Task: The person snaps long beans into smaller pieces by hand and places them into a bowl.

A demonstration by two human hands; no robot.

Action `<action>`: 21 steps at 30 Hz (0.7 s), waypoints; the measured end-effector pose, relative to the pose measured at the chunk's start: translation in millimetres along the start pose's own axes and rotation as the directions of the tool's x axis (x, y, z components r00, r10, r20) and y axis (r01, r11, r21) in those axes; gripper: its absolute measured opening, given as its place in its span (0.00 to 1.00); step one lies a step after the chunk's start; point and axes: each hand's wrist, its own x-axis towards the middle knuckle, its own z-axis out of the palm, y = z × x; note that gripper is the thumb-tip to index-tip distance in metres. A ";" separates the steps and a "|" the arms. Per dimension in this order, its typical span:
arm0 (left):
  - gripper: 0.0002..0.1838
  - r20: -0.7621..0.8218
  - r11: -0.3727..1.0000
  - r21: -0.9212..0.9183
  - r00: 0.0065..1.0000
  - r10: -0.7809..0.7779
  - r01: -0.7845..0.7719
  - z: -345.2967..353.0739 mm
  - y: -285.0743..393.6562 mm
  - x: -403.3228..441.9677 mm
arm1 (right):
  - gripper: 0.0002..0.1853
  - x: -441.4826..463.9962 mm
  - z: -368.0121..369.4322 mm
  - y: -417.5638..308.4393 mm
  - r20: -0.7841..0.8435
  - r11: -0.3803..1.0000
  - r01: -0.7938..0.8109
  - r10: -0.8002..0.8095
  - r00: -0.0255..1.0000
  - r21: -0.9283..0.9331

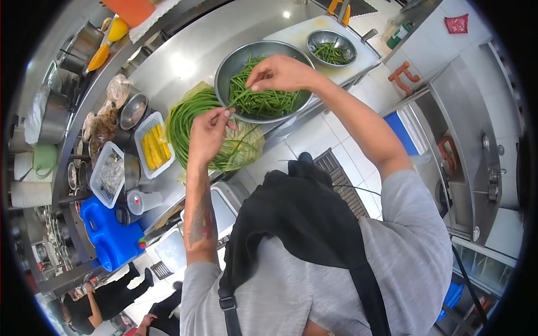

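Observation:
A large metal bowl [220, 70] holds many short pieces of green long bean [274, 103]. Over its middle, my right hand [280, 73] is closed with thumb and fingers pinched together, apparently on one end of a long bean. My left hand [210, 133] is at the bowl's near left rim, its fingers closed on the same bean; my fingers partly hide it. Beside and beneath my left hand, a thick bundle of uncut long beans [182, 126] lies curved on a yellowish plastic bag [249, 147].
A smaller metal bowl [352, 53] of cut beans stands on a white cutting board [286, 35]. Left are a white basket [159, 116] with yellow pieces, another basket [96, 178], a plastic cup [147, 201] and a blue jug [109, 229]. Other people [106, 302] stand lower left.

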 end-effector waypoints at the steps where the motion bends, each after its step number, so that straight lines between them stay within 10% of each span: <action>1: 0.14 0.003 1.000 0.000 1.000 -0.003 0.003 1.4 0.4 -0.4 | 0.09 1.8 6.1 -3.7 0.084 0.998 -0.005 0.000 0.996 0.066; 2: 0.14 -0.032 0.999 0.039 0.999 0.026 -0.025 3.7 1.8 1.4 | 0.09 0.1 14.3 -13.3 0.081 0.998 -0.007 0.001 0.997 0.066; 5: 0.14 -0.120 0.965 0.256 0.988 0.096 -0.063 18.0 7.3 5.3 | 0.06 2.3 51.7 -22.2 -0.165 0.686 0.010 -0.190 0.968 -0.728; 8: 0.13 -0.185 0.905 0.422 0.972 0.148 -0.058 28.2 12.1 5.1 | 0.05 15.6 50.5 14.9 -0.237 0.601 -0.143 -0.081 0.968 -0.786; 10: 0.13 -0.209 0.907 0.416 0.964 0.162 -0.062 26.4 13.4 8.6 | 0.08 18.9 41.9 30.3 -0.254 0.666 -0.195 0.010 0.967 -0.720; 14: 0.13 -0.135 0.950 0.304 0.984 0.121 -0.075 17.2 10.9 10.0 | 0.13 3.6 38.5 -13.3 -0.198 0.891 0.261 -0.351 0.915 -0.370; 16: 0.13 -0.071 0.951 0.286 0.987 0.141 -0.116 14.8 11.3 9.5 | 0.15 7.1 27.9 -18.2 0.031 0.955 0.028 -0.020 0.999 -0.294; 21: 0.12 -0.039 0.989 0.145 0.999 0.011 -0.005 12.4 3.3 8.5 | 0.10 -1.6 14.8 -12.0 -0.045 0.977 0.092 -0.102 0.994 -0.193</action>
